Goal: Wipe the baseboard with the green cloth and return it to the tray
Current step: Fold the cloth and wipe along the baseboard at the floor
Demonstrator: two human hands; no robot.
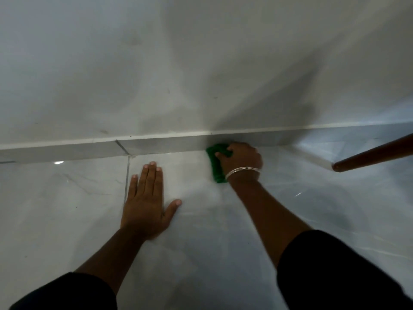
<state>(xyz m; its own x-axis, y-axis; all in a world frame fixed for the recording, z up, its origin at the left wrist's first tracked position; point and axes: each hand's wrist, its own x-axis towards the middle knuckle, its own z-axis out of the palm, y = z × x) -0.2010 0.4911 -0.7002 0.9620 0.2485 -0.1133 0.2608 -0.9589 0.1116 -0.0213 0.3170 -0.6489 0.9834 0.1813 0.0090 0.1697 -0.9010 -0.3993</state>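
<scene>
A grey tiled baseboard (156,147) runs across the foot of the white wall. My right hand (242,159), with a metal bangle on the wrist, grips the green cloth (215,163) and presses its top end against the baseboard. The cloth's lower part trails onto the floor. My left hand (146,203) lies flat on the floor tile with fingers spread, holding nothing. The tray is not in view.
A brown wooden leg or pole (375,156) slants in from the right edge, its end just above the floor near the baseboard. Glossy grey floor tiles (201,253) fill the foreground. Dark sleeves cover both upper arms.
</scene>
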